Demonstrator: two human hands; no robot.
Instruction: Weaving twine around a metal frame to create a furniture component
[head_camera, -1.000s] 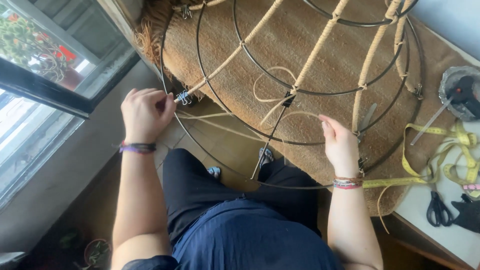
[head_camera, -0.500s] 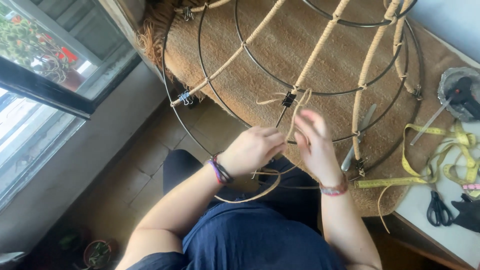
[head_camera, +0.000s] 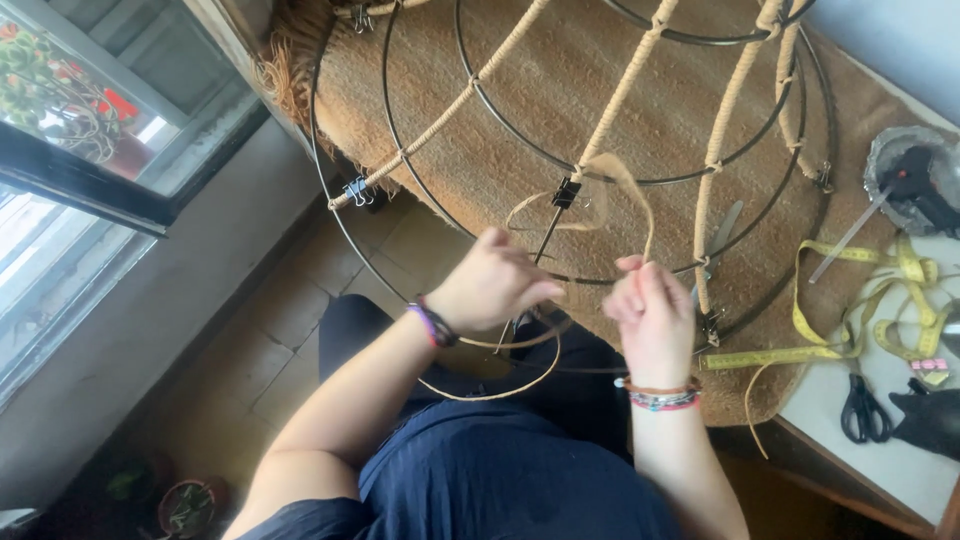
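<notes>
Both hands pinch tan cord (head_camera: 620, 190) at wire frame (head_camera: 400, 150): left grip (head_camera: 492, 285), right grip (head_camera: 650, 312) closed.

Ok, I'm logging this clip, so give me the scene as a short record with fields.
left hand: pinching tan cord beside the bare rib
right hand: holding the tan cord, which loops up to a binder clip
work: wire frame, ribs partly cord-wrapped
under it: woven mat
table: tape measure, scissors
</notes>
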